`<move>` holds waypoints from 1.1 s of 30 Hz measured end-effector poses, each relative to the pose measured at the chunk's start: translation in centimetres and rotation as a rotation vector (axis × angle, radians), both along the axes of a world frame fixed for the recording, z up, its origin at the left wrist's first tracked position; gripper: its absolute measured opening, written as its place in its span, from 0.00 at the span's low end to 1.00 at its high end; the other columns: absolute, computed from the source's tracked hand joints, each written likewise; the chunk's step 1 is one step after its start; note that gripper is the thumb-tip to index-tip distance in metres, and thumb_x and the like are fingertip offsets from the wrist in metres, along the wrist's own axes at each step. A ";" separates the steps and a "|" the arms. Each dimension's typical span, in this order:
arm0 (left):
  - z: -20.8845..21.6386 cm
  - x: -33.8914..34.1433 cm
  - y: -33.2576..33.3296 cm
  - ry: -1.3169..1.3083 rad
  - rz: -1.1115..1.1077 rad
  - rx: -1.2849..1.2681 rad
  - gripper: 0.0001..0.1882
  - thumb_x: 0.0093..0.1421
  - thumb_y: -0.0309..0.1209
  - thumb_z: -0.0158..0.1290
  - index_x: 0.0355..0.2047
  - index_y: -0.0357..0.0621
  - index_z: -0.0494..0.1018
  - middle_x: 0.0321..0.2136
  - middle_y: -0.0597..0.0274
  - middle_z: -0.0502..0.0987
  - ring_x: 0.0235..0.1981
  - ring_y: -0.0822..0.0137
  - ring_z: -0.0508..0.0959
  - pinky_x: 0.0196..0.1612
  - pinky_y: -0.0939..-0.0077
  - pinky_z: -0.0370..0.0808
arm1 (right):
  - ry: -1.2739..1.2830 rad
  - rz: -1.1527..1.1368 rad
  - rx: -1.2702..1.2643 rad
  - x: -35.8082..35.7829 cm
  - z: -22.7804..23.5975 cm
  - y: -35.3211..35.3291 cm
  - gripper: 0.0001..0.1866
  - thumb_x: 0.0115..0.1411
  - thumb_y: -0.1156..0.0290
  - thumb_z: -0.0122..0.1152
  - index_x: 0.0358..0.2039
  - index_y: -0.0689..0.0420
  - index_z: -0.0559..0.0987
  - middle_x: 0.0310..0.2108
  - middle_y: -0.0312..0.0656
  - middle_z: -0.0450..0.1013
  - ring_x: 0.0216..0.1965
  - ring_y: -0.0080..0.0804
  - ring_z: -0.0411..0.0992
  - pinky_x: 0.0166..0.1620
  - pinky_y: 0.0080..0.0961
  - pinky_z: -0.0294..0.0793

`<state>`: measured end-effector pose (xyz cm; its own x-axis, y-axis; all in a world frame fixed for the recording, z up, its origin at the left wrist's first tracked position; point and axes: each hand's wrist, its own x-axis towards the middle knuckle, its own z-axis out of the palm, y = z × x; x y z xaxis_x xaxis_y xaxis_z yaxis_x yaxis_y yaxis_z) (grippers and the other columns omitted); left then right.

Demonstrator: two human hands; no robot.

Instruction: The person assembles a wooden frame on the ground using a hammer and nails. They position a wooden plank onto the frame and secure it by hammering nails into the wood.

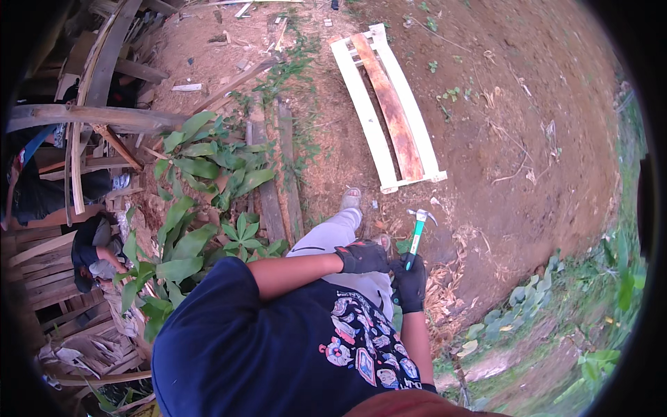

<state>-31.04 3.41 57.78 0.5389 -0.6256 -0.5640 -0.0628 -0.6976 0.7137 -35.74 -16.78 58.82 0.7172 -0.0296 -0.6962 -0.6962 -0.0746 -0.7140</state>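
Note:
My right hand (408, 283), in a black work glove, is wrapped around the handle of a hammer (418, 235) with a green grip and a silver head. The hammer's head points up and away from me. Close beside it, my left hand (364, 257) is in a black glove with orange marks and lies in front of my light trousers. Its fingers look curled, and whatever they hold, if anything, is hidden. Ahead on the ground lies a long white wooden frame (371, 125) with a reddish-brown stained board (390, 108) lengthwise between its side rails.
Broad-leaved plants (187, 215) and weathered planks (267, 184) lie to my left. Beyond them stands a wooden structure with a curved beam (104, 117), and a person in dark clothes (97, 250) bends there. Bare soil (528, 139) slopes to the right, with dry leaves (451, 285) and greenery below.

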 end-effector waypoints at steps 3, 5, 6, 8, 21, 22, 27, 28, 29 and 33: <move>-3.0 -1.0 0.5 -0.098 -0.040 -0.149 0.16 0.63 0.46 0.57 0.39 0.52 0.86 0.39 0.55 0.86 0.40 0.52 0.84 0.48 0.59 0.78 | -0.040 0.142 -0.222 -0.1 -0.2 -0.2 0.14 0.59 0.68 0.72 0.39 0.57 0.75 0.29 0.39 0.76 0.23 0.32 0.75 0.27 0.32 0.73; -5.2 -1.8 0.5 -0.195 -0.091 -0.264 0.14 0.63 0.44 0.57 0.39 0.53 0.86 0.38 0.56 0.86 0.40 0.52 0.85 0.48 0.60 0.78 | -0.141 0.284 -0.444 -0.2 -0.5 -0.2 0.15 0.58 0.66 0.72 0.39 0.57 0.76 0.31 0.42 0.77 0.30 0.38 0.78 0.34 0.39 0.76; -6.4 -2.2 0.5 -0.264 -0.145 -0.317 0.13 0.63 0.43 0.57 0.39 0.53 0.86 0.38 0.56 0.86 0.41 0.53 0.85 0.48 0.60 0.79 | -0.123 0.236 -0.406 -0.2 -0.7 0.1 0.15 0.58 0.65 0.72 0.39 0.58 0.77 0.31 0.43 0.77 0.33 0.41 0.78 0.38 0.41 0.76; -8.1 -1.9 1.2 -0.288 -0.236 -0.323 0.12 0.63 0.41 0.57 0.40 0.54 0.87 0.39 0.57 0.86 0.42 0.54 0.85 0.48 0.61 0.79 | -0.072 0.156 -0.329 -0.5 -0.9 0.8 0.16 0.57 0.63 0.71 0.40 0.58 0.78 0.33 0.46 0.77 0.39 0.45 0.78 0.44 0.46 0.75; -19.6 3.8 5.8 0.350 -0.127 -0.105 0.16 0.68 0.46 0.54 0.44 0.52 0.84 0.40 0.52 0.83 0.42 0.53 0.82 0.49 0.57 0.75 | 0.127 -0.013 -0.176 4.6 -14.0 7.2 0.13 0.59 0.73 0.71 0.40 0.54 0.74 0.23 0.33 0.74 0.16 0.18 0.68 0.18 0.23 0.65; -19.3 6.4 5.8 0.391 -0.157 -0.054 0.16 0.69 0.45 0.54 0.45 0.52 0.84 0.40 0.52 0.83 0.44 0.54 0.82 0.49 0.58 0.75 | 0.146 -0.011 -0.193 5.7 -15.2 7.8 0.13 0.59 0.73 0.70 0.40 0.54 0.74 0.24 0.33 0.75 0.16 0.18 0.68 0.18 0.23 0.65; -27.8 7.7 7.8 0.039 -0.199 -0.148 0.16 0.71 0.42 0.51 0.49 0.49 0.82 0.43 0.54 0.83 0.48 0.56 0.82 0.50 0.63 0.76 | 0.121 -0.034 -0.216 9.0 -21.5 9.3 0.12 0.60 0.75 0.69 0.40 0.55 0.74 0.24 0.33 0.75 0.17 0.18 0.69 0.20 0.23 0.67; -29.8 7.8 7.7 0.008 -0.192 -0.156 0.15 0.72 0.41 0.50 0.49 0.49 0.82 0.43 0.55 0.84 0.48 0.56 0.82 0.50 0.64 0.77 | 0.093 -0.035 -0.207 9.7 -22.9 9.2 0.11 0.60 0.75 0.69 0.40 0.55 0.74 0.24 0.33 0.75 0.17 0.18 0.69 0.20 0.23 0.67; -31.8 7.6 7.6 -0.016 -0.192 -0.166 0.15 0.72 0.40 0.49 0.49 0.49 0.82 0.43 0.56 0.84 0.49 0.57 0.83 0.50 0.65 0.77 | 0.071 -0.043 -0.199 10.1 -24.5 9.0 0.11 0.60 0.75 0.69 0.40 0.55 0.74 0.25 0.33 0.75 0.17 0.18 0.69 0.20 0.23 0.67; -33.4 13.6 7.4 -0.075 -0.084 -0.150 0.15 0.68 0.43 0.55 0.42 0.48 0.84 0.40 0.59 0.86 0.46 0.57 0.84 0.49 0.63 0.78 | -0.126 0.045 -0.237 11.7 -32.6 7.1 0.12 0.62 0.73 0.70 0.43 0.55 0.76 0.29 0.35 0.78 0.20 0.21 0.72 0.22 0.25 0.70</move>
